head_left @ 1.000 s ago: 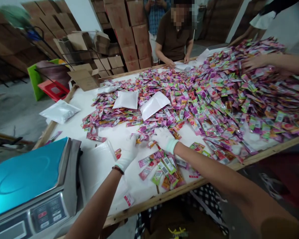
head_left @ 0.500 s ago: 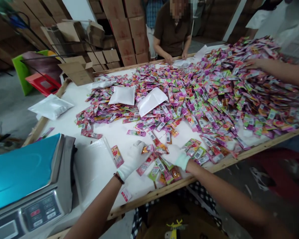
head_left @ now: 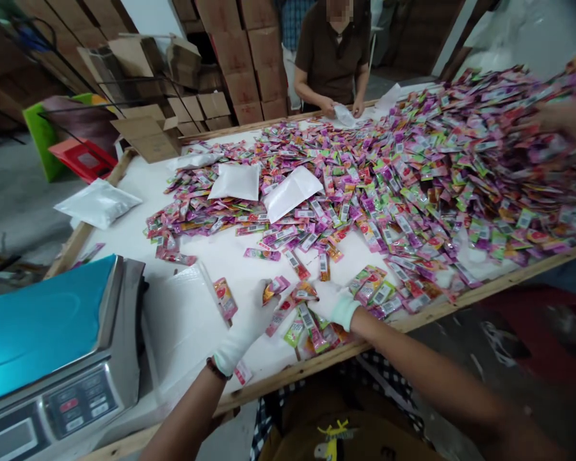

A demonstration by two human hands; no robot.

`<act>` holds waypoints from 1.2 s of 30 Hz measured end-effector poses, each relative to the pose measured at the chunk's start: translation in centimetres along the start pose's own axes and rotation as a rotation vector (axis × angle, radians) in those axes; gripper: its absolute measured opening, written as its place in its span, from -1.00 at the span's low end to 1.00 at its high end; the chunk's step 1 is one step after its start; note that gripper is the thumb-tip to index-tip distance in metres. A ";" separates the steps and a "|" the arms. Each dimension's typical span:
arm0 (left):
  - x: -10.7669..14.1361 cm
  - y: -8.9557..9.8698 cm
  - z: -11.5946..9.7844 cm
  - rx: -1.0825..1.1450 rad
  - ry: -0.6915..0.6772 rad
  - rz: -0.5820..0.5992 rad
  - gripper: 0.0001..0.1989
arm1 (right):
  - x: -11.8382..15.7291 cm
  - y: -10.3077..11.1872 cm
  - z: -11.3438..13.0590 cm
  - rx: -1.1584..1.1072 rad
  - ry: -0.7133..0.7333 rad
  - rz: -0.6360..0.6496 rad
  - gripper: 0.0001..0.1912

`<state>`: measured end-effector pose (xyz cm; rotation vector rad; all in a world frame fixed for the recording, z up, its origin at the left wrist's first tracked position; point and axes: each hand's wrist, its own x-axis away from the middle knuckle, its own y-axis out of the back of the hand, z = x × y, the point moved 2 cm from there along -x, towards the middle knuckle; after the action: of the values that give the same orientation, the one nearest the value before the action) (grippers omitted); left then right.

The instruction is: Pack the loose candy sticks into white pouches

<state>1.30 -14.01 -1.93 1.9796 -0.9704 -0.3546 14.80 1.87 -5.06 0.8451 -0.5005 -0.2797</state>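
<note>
My left hand [head_left: 252, 319], in a white glove, is closed on small pink and orange sachets [head_left: 274, 289]. Close beside it, my right hand [head_left: 332, 303], also gloved, grips the end of another sachet [head_left: 304, 292]. Its fingertips are partly hidden. Below both hands lies a small group of loose pink and green sachets [head_left: 312, 328] near the table's front edge. A single sachet [head_left: 225, 298] rests left of my left hand, and a few more [head_left: 372, 285] lie right of my right hand.
A large heap of sachets [head_left: 413, 166] covers the table's right and middle. White filled pouches [head_left: 235, 182] lie on it; another pouch [head_left: 98, 203] sits at the left edge. A scale [head_left: 43, 326] stands at left. Across the table a person [head_left: 333, 57] holds a white pouch [head_left: 344, 116].
My left hand has drawn slightly left, with its sachets now tilted upward. My right hand has shifted slightly left. The person opposite has lifted a white pouch; another person's arm at right has moved.
</note>
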 end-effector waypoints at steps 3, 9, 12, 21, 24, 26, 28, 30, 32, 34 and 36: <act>0.2 1.0 -0.2 -0.007 -0.005 0.018 -0.75 | 0.0 1.9 -0.7 -0.278 0.098 -0.056 -0.69; 0.7 -0.5 -0.3 -0.112 0.019 0.147 -0.65 | -1.6 6.9 -4.4 -0.196 0.291 -0.147 -0.67; 0.4 -2.1 0.2 -0.248 0.036 0.202 -0.63 | -2.7 6.4 -4.8 0.101 0.342 -0.026 -0.61; -2.8 0.0 0.6 -0.481 -0.209 0.132 -0.67 | -1.4 7.1 -3.2 0.276 0.296 -0.074 -0.53; -5.4 0.2 -1.2 -0.394 -0.338 0.143 -0.58 | 1.1 7.7 -2.7 0.113 0.239 -0.188 -0.61; -7.2 -0.4 -2.5 -0.375 -0.463 0.168 -0.49 | 3.1 7.0 -2.6 -0.096 0.163 -0.250 -0.64; -8.8 -1.4 -3.6 -0.447 -0.525 0.244 -0.44 | 4.7 5.3 -2.7 -0.225 0.064 -0.241 -0.66; -9.9 -2.3 -4.3 -0.542 -0.519 0.334 -0.49 | 5.6 2.9 -2.9 -0.204 -0.049 -0.167 -0.64; -10.5 -2.6 -4.9 -0.541 -0.475 0.348 -0.58 | 5.8 0.7 -3.0 -0.090 -0.126 -0.084 -0.62; -10.3 -2.1 -5.3 -0.429 -0.383 0.273 -0.68 | 5.7 -0.6 -2.9 0.015 -0.128 -0.043 -0.67; -9.5 -1.1 -5.2 -0.308 -0.283 0.179 -0.78 | 5.5 -0.7 -2.8 0.024 -0.070 -0.023 -0.71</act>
<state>-1.39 -3.54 -0.87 1.5775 -1.1841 -0.6545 20.88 0.86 -5.49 0.8672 -0.5606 -0.3255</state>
